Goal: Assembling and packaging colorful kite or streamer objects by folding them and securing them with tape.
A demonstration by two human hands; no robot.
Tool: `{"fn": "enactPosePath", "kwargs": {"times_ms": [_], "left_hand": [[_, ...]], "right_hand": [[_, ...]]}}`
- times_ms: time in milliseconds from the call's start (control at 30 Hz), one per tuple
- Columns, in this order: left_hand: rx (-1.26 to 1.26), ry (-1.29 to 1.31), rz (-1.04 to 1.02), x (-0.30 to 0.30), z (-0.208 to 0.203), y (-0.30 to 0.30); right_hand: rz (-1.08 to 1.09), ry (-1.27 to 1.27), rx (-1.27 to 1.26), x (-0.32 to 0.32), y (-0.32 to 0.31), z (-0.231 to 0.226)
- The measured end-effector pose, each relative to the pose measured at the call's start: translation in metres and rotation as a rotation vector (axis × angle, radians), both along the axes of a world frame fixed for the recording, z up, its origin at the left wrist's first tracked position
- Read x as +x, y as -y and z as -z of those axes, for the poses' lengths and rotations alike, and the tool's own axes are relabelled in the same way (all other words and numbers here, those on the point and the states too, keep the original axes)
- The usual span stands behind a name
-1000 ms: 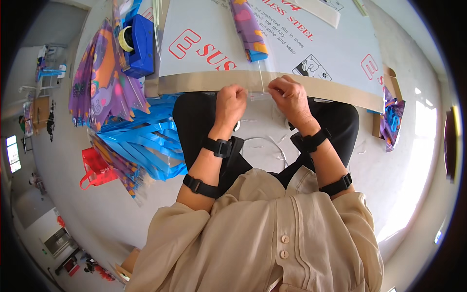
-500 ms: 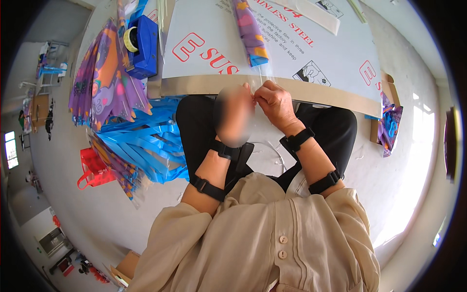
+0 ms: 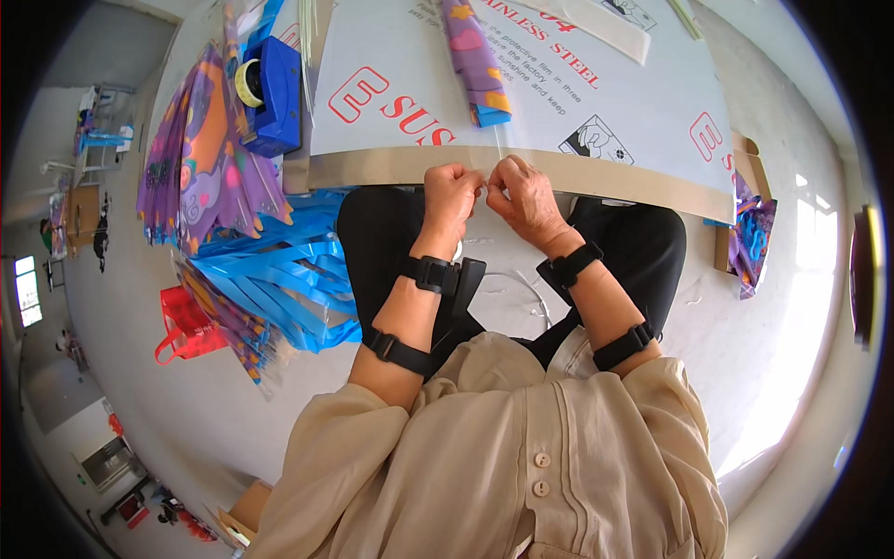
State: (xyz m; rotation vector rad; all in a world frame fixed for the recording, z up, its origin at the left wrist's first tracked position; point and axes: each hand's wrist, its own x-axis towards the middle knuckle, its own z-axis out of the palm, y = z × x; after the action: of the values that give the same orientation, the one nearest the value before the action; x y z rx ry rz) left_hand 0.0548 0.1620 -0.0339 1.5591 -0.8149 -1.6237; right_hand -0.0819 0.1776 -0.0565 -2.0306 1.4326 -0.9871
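Note:
A narrow, folded bundle of purple printed fabric or film (image 3: pixel 477 70), with a blue tip and yellow and pink shapes, lies on the table. Clear plastic (image 3: pixel 498 140) trails from its near end over the table edge to my fingers. My left hand (image 3: pixel 451 198) is closed in a pinch just beyond the edge. Close beside it, almost touching, my right hand (image 3: pixel 524 197) pinches too. Between the fingertips, the end of the clear plastic shows only as a small pale bit.
A blue tape dispenser (image 3: pixel 277 98) stands at the table's left, beside hanging purple printed pieces (image 3: pixel 209 158). Below them hang blue streamers (image 3: pixel 270 270) and a red bag (image 3: pixel 189 321). A white strip (image 3: pixel 605 28) lies far right; a cardboard box (image 3: pixel 724 247) is beside the table.
My left hand has turned and come to rest with its fingers curled in; before, it was blurred and upright. The right hand stays closed in nearly the same place.

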Motion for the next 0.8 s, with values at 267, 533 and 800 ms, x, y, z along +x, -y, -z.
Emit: {"fn": "enactPosePath", "kwargs": {"times_ms": [267,533,800], "left_hand": [[-0.313,0.309,0.058,-0.011,0.017,0.001],[-0.299,0.339,0.083,-0.018,0.025,0.007],[-0.246,0.693,0.265,0.007,0.019,0.01]], "right_hand": [[0.095,0.28,0.183,-0.013,-0.006,-0.013],[0.086,0.354,0.266,-0.021,0.003,-0.014],[-0.265,-0.384,0.981,-0.131,-0.017,-0.079]]}}
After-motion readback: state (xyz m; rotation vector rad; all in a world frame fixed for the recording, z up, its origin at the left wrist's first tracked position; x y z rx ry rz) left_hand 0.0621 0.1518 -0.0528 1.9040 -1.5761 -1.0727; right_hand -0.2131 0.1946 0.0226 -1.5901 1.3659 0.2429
